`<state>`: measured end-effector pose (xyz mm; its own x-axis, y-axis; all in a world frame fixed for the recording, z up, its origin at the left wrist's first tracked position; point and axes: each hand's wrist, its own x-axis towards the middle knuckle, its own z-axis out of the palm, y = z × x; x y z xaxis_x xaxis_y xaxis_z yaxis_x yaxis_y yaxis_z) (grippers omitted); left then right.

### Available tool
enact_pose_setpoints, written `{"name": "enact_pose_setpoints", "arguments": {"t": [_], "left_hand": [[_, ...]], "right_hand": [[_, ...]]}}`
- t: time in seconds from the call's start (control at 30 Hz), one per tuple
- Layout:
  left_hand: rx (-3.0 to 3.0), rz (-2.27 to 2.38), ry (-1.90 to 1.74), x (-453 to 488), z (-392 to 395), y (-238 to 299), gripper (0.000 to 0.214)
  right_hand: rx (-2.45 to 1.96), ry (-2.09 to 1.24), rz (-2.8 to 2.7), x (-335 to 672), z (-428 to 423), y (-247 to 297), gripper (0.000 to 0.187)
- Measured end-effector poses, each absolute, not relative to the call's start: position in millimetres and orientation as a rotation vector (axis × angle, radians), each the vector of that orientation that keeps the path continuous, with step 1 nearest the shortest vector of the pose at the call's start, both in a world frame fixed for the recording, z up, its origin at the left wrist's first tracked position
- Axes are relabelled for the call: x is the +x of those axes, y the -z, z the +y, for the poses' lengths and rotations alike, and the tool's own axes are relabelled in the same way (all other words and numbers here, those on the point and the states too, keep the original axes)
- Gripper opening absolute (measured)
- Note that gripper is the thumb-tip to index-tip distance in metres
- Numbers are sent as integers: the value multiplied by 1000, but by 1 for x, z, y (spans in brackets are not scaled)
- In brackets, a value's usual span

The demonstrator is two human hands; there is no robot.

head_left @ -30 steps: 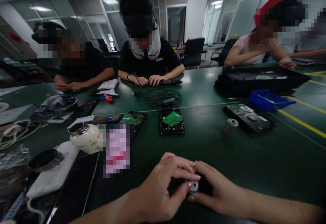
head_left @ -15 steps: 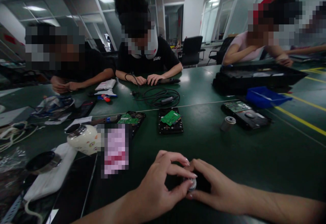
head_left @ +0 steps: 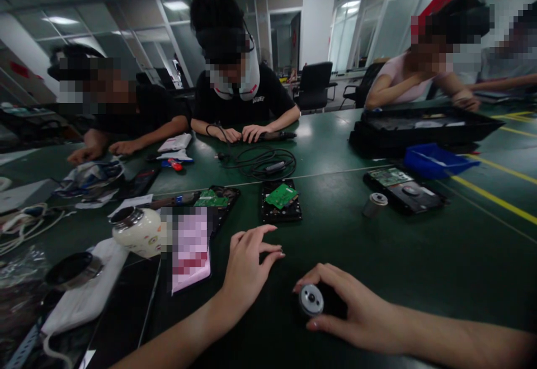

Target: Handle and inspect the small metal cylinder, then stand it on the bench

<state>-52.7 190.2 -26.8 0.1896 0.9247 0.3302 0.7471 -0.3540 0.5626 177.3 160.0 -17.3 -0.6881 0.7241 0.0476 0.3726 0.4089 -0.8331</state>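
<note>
My right hand [head_left: 354, 310] is closed around a small round metal motor [head_left: 311, 300], thumb at its near side and fingers at its far side. The motor's end face is turned up toward me and shows a dark centre and small holes. To the left and farther forward, my left hand [head_left: 250, 263] hovers over the table, apart from the motor. Its index finger is stretched out, while the thumb and another fingertip come together in a pinch; anything between them is too small to make out. Beyond it lies a black hard drive [head_left: 274, 213] with a green circuit board [head_left: 282, 195] on top.
Another metal cylinder [head_left: 375, 205] stands near a second hard drive [head_left: 409, 190], with a blue bin [head_left: 438, 162] behind it. A cream jar [head_left: 140, 233], pink packet [head_left: 195, 271] and black panel [head_left: 126, 296] crowd the left. Across the green table sit several people, beside a coiled cable [head_left: 272, 162].
My left hand has left the motor and moved left and forward. My right hand has stayed in place, and the motor's end face is now uncovered.
</note>
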Motion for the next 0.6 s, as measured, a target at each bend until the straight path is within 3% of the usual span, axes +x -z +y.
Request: {"name": "enact_pose_setpoints", "arguments": {"t": [0.27, 0.6], "left_hand": [[2129, 1373, -1088, -41, 171, -2, 11], [2244, 1017, -911, -41, 153, -25, 20]], "right_hand": [[-929, -1153, -2274, 178, 161, 20, 34], [-853, -1154, -2252, 176, 160, 20, 31]]}}
